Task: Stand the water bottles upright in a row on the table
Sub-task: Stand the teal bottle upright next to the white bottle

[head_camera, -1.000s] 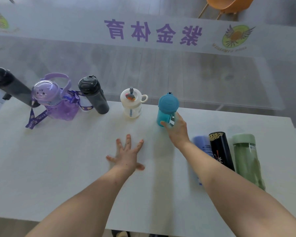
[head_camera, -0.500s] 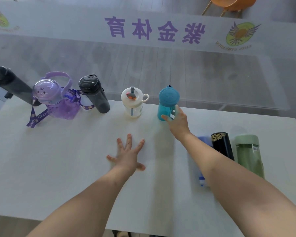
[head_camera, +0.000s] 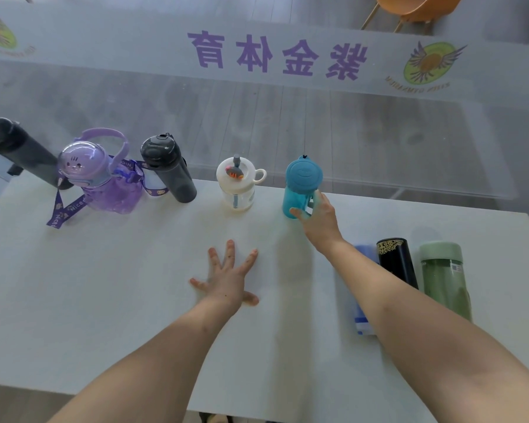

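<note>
Along the far edge of the white table (head_camera: 104,300) several bottles stand upright: a dark grey bottle (head_camera: 16,151) at far left, a purple bottle (head_camera: 101,178) with a strap, a black bottle (head_camera: 168,169), a small white cup bottle (head_camera: 237,184) and a teal bottle (head_camera: 301,187). My right hand (head_camera: 316,219) grips the teal bottle at its base. My left hand (head_camera: 229,279) lies flat on the table, fingers spread. At the right, three bottles lie on their sides: a pale blue bottle (head_camera: 359,300) partly hidden by my right forearm, a black bottle (head_camera: 397,261) and a green bottle (head_camera: 443,276).
A glass wall with purple lettering (head_camera: 275,56) and a round logo (head_camera: 428,64) runs just behind the table's far edge. An orange chair (head_camera: 409,7) stands beyond it at the top right.
My right hand has slid the teal bottle farther back toward the table's far edge, into line with the white cup bottle. The left hand has stayed flat in place.
</note>
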`<state>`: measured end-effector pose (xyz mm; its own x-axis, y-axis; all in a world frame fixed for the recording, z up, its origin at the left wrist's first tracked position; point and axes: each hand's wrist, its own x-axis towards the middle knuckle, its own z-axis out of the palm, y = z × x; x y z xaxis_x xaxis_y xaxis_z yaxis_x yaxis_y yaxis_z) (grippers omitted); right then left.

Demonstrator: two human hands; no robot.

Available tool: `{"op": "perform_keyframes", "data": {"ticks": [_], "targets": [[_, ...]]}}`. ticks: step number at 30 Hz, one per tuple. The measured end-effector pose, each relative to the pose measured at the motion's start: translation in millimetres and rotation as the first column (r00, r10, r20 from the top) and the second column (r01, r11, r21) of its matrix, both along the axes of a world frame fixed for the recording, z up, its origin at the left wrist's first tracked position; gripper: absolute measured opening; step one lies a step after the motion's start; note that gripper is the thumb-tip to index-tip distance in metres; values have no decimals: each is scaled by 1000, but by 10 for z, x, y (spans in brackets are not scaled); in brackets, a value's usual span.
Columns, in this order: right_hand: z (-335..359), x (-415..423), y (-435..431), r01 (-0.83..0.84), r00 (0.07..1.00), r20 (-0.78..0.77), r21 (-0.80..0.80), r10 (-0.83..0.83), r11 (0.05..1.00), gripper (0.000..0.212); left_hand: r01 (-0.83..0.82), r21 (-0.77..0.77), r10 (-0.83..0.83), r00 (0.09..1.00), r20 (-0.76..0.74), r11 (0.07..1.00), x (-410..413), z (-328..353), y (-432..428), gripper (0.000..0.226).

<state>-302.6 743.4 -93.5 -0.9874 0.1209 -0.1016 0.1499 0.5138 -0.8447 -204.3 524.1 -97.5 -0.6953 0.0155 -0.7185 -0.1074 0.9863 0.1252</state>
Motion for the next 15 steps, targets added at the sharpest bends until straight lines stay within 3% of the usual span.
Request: {"op": "perform_keyframes", "data": {"ticks": [4, 9, 12, 15], "targets": [[-36, -2, 24, 17, 1000, 24, 13, -18, 1000, 48, 0, 5, 0, 1000, -8, 1000, 8, 5, 2, 119], [64, 169, 153, 4, 996, 86, 39, -7, 999, 73, -9, 14, 9, 1000, -8, 1000, 19, 18, -1, 118], [299, 428, 382, 23, 999, 24, 69, -24, 997, 55, -16, 30, 17, 1000, -11, 999, 26, 32, -5, 118], [575, 883, 741, -115, 993, -1, 211, 118, 971, 42, -16, 28, 16, 1000, -3, 999, 37, 101, 5, 116]]}}
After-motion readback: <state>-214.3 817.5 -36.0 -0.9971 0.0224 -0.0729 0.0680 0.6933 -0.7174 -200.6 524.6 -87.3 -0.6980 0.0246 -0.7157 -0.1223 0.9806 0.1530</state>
